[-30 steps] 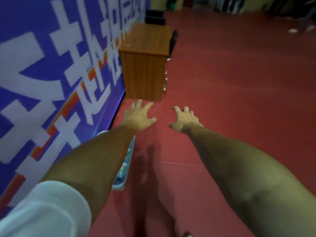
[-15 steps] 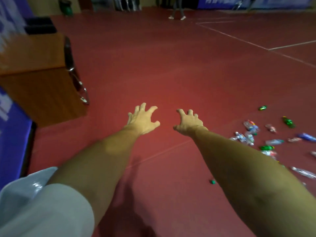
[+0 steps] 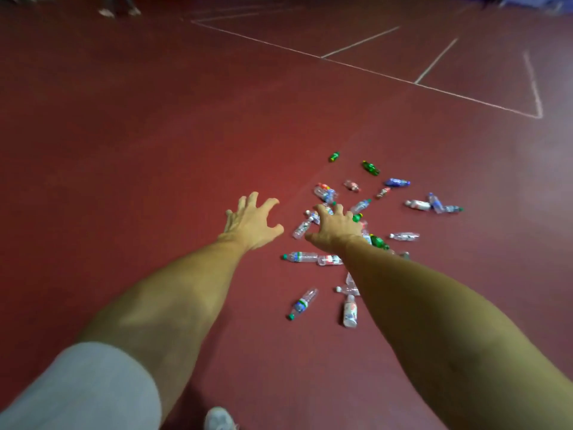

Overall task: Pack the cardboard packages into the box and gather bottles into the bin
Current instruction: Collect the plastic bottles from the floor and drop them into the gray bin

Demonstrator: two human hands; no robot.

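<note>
Several plastic bottles lie scattered on the red floor right of centre: a clear one with a green cap [image 3: 301, 256], another clear one [image 3: 302, 303], a white-labelled one [image 3: 350, 311], a green one [image 3: 370, 167] and a blue one [image 3: 397, 182] farther off. Both my arms stretch forward above the floor. My left hand [image 3: 251, 223] has its fingers spread and holds nothing, left of the pile. In front of the pile's middle, my right hand [image 3: 335, 228] is also spread and empty, hiding some bottles. No bin, box or cardboard package is in view.
White court lines [image 3: 366, 69] cross the red floor at the back right. Someone's feet [image 3: 119, 11] stand at the far top left. My white shoe [image 3: 218, 418] shows at the bottom edge. Bare floor lies left of the bottles.
The view has swung right: the blue banner, the wooden desk and the pale bin have left the frame, and the bottle pile now sits under my outstretched hands. Both hands stayed spread and empty.
</note>
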